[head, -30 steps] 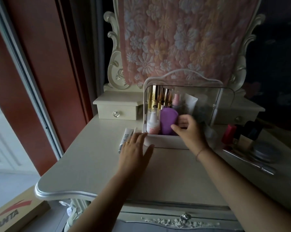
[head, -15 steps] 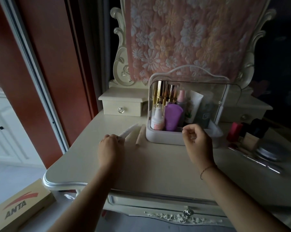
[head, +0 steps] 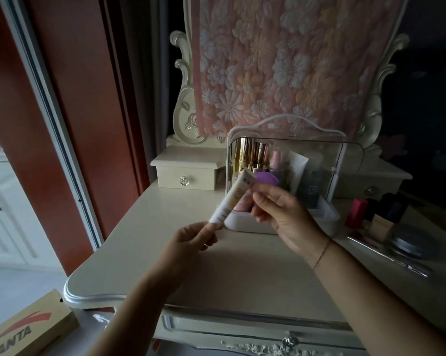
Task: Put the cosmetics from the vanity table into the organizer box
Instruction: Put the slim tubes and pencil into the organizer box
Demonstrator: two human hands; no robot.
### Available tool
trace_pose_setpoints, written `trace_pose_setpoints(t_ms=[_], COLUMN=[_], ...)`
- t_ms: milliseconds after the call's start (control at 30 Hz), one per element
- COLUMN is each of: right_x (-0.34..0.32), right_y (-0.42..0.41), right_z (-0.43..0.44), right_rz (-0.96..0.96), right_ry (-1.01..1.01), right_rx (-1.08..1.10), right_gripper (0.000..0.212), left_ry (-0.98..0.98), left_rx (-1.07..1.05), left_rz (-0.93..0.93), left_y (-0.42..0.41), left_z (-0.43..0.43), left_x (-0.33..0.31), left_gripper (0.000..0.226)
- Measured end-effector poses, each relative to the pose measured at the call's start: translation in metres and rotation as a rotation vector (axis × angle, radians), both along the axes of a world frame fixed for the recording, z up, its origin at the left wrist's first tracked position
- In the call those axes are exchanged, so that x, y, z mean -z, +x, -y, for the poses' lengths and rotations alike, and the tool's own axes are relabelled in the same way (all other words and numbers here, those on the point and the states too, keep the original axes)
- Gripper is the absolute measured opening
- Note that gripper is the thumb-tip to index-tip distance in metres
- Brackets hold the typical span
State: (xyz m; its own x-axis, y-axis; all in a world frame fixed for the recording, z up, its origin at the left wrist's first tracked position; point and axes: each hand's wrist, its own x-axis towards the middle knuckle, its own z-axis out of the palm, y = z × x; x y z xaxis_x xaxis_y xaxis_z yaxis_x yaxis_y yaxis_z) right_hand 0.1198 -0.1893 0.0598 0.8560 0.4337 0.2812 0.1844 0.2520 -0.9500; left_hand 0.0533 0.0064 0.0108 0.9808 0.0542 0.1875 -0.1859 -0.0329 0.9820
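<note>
Pinching the white tube [head: 231,199] by its lower end, your left grip [head: 188,240] holds it tilted above mid-counter [head: 242,278], probably offering it across. Your right grip [head: 281,214] curls beside it; I cannot tell whether it has hold. Just behind, toward the back edge, the organizer box [head: 319,217] faces you, already stocked.

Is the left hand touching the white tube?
Touching. In the head view the left hand pinches the lower end of the white tube.
</note>
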Motion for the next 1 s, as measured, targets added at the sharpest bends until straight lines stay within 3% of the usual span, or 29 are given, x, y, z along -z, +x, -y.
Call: trace_pose_setpoints(t_ms=[200,300,400,467,667,833,1000], right_x=[-0.019,-0.032,-0.043,-0.044,-0.041,-0.046,-0.057], right_y=[0.012,0.022,0.032,0.039,0.059,0.076,0.091], right_z=[0.006,0.01,0.019,0.024,0.021,0.014,0.024], right_rz=[-0.074,-0.043,-0.079,-0.123,-0.209,-0.149,0.063], right_ry=[0.086,0.081,0.292,0.414,0.534,0.392,0.041], right_rx=[0.034,0.125,0.187,0.234,0.373,0.425,0.492], right_gripper=[0.017,0.018,0.01,0.014,0.012,0.009,0.013], left_ry=[0.039,0.021,0.026,0.105,0.386,0.591,0.734], left_rx=[0.124,-0.045,-0.194,-0.245,-0.325,-0.27,-0.185], left_rz=[-0.006,0.028,0.073,0.104,0.183,0.249,0.284], left_y=[0.008,0.019,0.031,0.036,0.037,0.041,0.047], left_z=[0.016,0.021,0.019,0.016,0.003,0.006,0.033], left_x=[-0.008,-0.012,-0.013,-0.006,0.011,0.011,0.011], left_gripper=[0.027,0.019,0.015,0.02,0.03,0.04,0.05])
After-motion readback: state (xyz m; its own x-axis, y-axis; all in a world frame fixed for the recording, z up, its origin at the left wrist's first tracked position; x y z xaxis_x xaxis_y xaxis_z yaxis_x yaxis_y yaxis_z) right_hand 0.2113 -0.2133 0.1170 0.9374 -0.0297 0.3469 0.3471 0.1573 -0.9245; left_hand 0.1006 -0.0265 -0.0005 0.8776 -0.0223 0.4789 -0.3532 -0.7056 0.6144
